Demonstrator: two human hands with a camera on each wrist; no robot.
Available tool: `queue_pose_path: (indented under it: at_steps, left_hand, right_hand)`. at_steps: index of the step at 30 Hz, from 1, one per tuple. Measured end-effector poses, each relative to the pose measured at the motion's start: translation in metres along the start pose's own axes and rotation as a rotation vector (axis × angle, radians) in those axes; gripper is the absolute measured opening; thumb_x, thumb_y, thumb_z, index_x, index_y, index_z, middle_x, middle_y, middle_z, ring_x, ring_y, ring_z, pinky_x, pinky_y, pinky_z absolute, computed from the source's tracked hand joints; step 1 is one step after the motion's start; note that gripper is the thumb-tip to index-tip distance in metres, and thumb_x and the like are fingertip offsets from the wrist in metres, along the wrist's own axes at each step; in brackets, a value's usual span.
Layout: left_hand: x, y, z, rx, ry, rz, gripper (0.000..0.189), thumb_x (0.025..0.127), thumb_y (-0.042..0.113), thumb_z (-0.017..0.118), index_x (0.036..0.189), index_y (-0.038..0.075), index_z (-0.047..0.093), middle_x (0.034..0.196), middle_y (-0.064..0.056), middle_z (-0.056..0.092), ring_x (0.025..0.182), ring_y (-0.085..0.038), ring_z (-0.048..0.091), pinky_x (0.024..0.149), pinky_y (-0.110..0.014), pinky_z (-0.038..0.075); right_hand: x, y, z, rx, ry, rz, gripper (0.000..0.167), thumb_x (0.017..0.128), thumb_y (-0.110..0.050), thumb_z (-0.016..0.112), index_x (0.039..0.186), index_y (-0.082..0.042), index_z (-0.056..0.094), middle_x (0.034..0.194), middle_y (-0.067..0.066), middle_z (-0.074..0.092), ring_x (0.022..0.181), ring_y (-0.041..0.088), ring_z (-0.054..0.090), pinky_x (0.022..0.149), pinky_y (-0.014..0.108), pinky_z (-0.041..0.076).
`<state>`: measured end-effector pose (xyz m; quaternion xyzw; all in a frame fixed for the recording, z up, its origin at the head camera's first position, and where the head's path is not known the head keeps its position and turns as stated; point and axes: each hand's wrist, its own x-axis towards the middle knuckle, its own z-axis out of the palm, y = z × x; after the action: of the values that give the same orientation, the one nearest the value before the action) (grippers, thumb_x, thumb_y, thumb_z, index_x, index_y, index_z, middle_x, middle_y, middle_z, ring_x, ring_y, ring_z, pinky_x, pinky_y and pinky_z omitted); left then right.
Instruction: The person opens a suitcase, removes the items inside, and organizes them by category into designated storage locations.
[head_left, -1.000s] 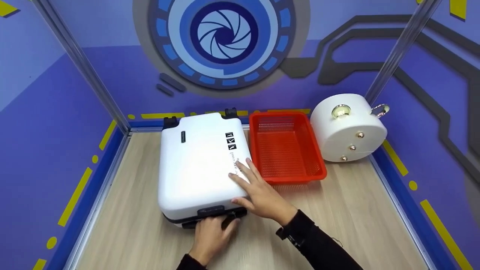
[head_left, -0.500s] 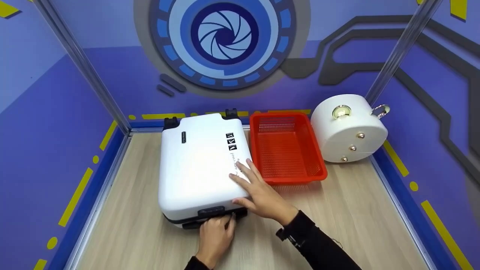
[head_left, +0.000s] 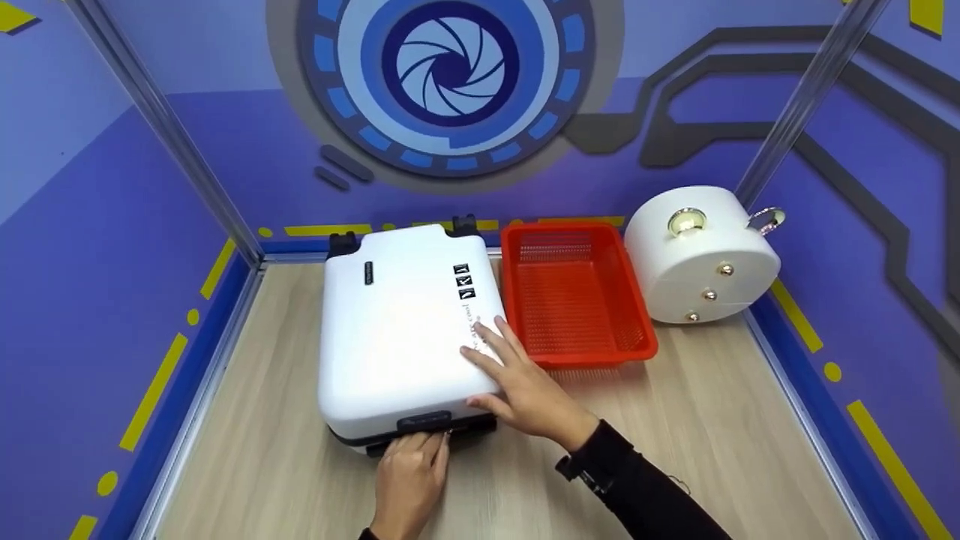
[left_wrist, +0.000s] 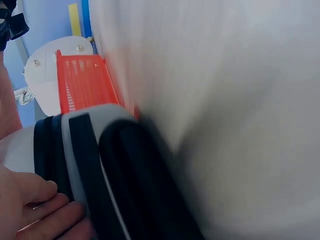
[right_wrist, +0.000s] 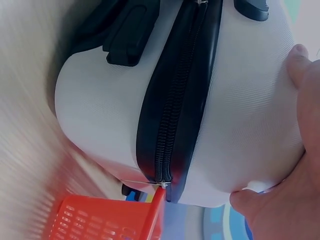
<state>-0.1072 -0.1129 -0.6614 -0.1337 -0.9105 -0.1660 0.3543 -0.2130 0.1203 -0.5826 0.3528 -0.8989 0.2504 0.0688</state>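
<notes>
A white hard-shell suitcase (head_left: 405,322) lies flat, wheels toward the back wall. My left hand (head_left: 410,476) is at its near side, thumb and fingers curled at the black zipper band below the side handle (head_left: 424,420). They seem to pinch the zipper pull, itself mostly hidden by the fingers. In the left wrist view the fingertips (left_wrist: 50,187) touch the dark band. My right hand (head_left: 529,390) rests spread on the lid's near right corner, thumb toward the front edge. The right wrist view shows the zipper teeth (right_wrist: 172,110) running round the corner, with a metal slider (right_wrist: 163,185) low down.
An open red plastic basket (head_left: 577,300) stands right against the suitcase. Beyond it, a white round drum-shaped case (head_left: 697,259) with gold studs and ring handles sits in the back right corner. Purple walls (head_left: 225,165) enclose the wooden tabletop (head_left: 255,420) at the back and sides.
My left hand first shifted slightly right along the zipper, then slid back left, and the small metal slider beside its fingers moved left too. The right hand has stayed on the lid.
</notes>
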Motion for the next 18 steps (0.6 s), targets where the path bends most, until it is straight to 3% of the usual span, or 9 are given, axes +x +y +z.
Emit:
queue_pose_path:
  at_steps: [11, 18]
  left_hand:
    - [-0.015, -0.039, -0.033, 0.005, -0.074, -0.177, 0.019, 0.087, 0.009, 0.088, 0.073, 0.012, 0.076, 0.064, 0.005, 0.060, 0.058, -0.016, 0.058, 0.057, -0.038, 0.050]
    - [-0.025, -0.072, -0.054, 0.061, -0.048, -0.223, 0.016, 0.087, 0.009, 0.087, 0.074, 0.009, 0.077, 0.067, 0.000, 0.068, 0.057, -0.024, 0.063, 0.054, -0.042, 0.049]
  right_hand:
    - [0.000, 0.000, 0.000, -0.002, -0.026, 0.015, 0.077, 0.105, -0.071, 0.056, 0.173, -0.041, 0.035, 0.188, -0.004, 0.015, 0.176, 0.034, 0.006, 0.131, 0.059, 0.037]
    - [-0.001, 0.002, 0.000, -0.017, -0.007, -0.007, 0.075, 0.106, -0.067, 0.057, 0.173, -0.039, 0.036, 0.188, -0.005, 0.016, 0.176, 0.033, 0.005, 0.131, 0.058, 0.039]
